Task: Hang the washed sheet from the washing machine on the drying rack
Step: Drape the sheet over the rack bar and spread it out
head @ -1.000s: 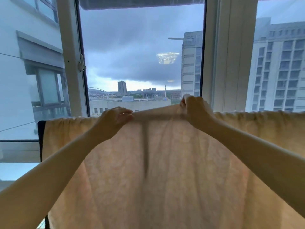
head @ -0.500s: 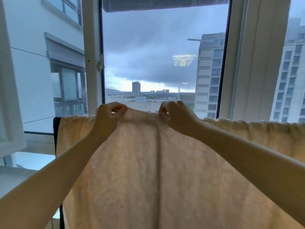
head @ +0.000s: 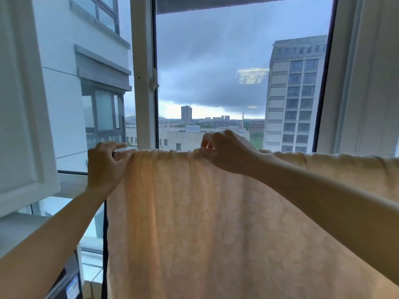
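A pale cream patterned sheet hangs over the top bar of the drying rack and fills the lower part of the head view. Its top edge is bunched along the bar. My left hand grips the sheet's left end at the bar, where a short white piece of the bar shows. My right hand pinches the gathered top edge near the middle. A dark upright of the rack runs down beside the sheet's left side. The rest of the rack is hidden by the cloth.
Right behind the rack stands a tall window with a white frame and a latch. A white panelled door or cabinet juts in at the left. A dark appliance corner shows at the bottom left.
Both hands have slid left along the bar with the sheet's top edge, and the left hand now sits at the sheet's left end. The view has turned left too.
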Demonstrator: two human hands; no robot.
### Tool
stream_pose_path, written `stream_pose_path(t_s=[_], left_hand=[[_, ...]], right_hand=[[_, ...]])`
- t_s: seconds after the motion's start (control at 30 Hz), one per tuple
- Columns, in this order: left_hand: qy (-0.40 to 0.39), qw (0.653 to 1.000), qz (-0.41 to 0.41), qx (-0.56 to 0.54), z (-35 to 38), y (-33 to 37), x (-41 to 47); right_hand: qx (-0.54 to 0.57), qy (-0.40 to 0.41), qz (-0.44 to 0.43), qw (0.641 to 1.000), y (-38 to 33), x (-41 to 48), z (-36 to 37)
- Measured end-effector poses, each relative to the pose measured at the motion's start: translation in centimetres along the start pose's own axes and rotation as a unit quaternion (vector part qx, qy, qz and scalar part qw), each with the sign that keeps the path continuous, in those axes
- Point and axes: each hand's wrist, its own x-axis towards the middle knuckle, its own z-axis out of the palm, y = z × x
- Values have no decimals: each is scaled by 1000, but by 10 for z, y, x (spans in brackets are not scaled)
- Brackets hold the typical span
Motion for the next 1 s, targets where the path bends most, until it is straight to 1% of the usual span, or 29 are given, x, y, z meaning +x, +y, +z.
stream_pose_path(t_s=[0.07,0.13,0.17,0.23,0.27,0.3,0.33,0.4,0.47,0.53,0.6,0.63,0.7,0.73,0.83,0.9,0.97,1.0], left_hand=[[-12,1000,-29,0,-3,-9,4],[-49,992,-107,-35,-4,-17,8],[-79,981,-165,-64,-5,-19,9],[-142,937,-281,-154,-11,-20,12],[-166,915,-309,-197,-14,-21,14],[-180,908,-312,-216,-19,-23,15],[-185,912,-297,-213,-23,-25,16],[-176,935,-244,-189,-29,-31,20],[-155,961,-178,-145,-32,-37,26],[-126,977,-123,-122,-34,-38,32],[-78,987,-82,-112,-36,-36,41],[-56,989,-76,-117,-37,-35,46],[-40,983,-103,-146,-36,-38,55],[-53,978,-123,-158,-35,-42,59],[-113,961,-169,-190,-32,-52,62],[-125,946,-188,-232,-35,-54,59],[-169,940,-172,-242,-39,-57,55],[-203,942,-153,-220,-42,-60,54]], right_hand=[[1,-8,-6,1000,-11,9,9],[2,-12,-15,1000,-22,17,16],[1,-14,-19,1000,-27,21,20],[-3,-23,-16,1000,-36,28,30],[-5,-28,-15,999,-41,31,35],[-8,-29,-15,999,-46,34,39],[-13,-25,-17,999,-50,37,43],[-20,-7,-19,1000,-55,42,47],[-14,9,-7,1000,-58,47,48],[-14,30,12,999,-59,50,50],[-11,64,49,997,-60,55,54],[-7,87,72,994,-59,58,56],[0,109,110,988,-59,62,57],[0,94,114,989,-60,63,57],[2,11,96,995,-64,62,58],[1,-10,89,996,-66,64,59],[9,-14,76,997,-67,67,62],[14,-11,69,997,-68,68,62]])
